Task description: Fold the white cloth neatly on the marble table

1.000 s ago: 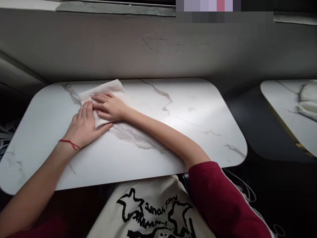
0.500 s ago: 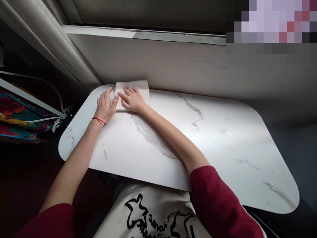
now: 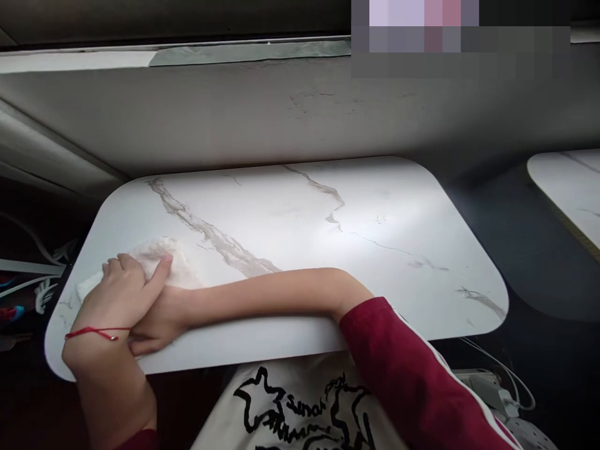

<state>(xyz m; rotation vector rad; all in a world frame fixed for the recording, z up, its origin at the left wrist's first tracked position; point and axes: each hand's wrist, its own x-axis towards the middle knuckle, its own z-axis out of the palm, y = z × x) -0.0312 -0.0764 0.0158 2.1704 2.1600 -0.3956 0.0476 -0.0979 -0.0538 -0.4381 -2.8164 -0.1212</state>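
A white paper towel [image 3: 180,259], slightly crumpled, lies on the left part of the white marble-patterned tabletop [image 3: 262,212]. My left hand [image 3: 122,278], with a red cord bracelet at the wrist, rests across my right hand and the towel; its thumb is stretched apart from the fingers. Beneath it, my right hand [image 3: 164,315] is down against the towel, its thumb pointing out toward the near edge. The left hand covers the right hand's fingers, so their grip on the towel is hidden.
A pale wall panel [image 3: 210,119] rises behind the tabletop, with a ledge [image 3: 253,55] above it. Another white tabletop [image 3: 579,187] stands at the right. White cables [image 3: 44,294] hang by the left end, and a plug [image 3: 497,397] with leads sits low at the right.
Both hands and the paper towel have moved from the far edge toward the near left corner. My left hand now lies over the right one. The view has turned to the right.
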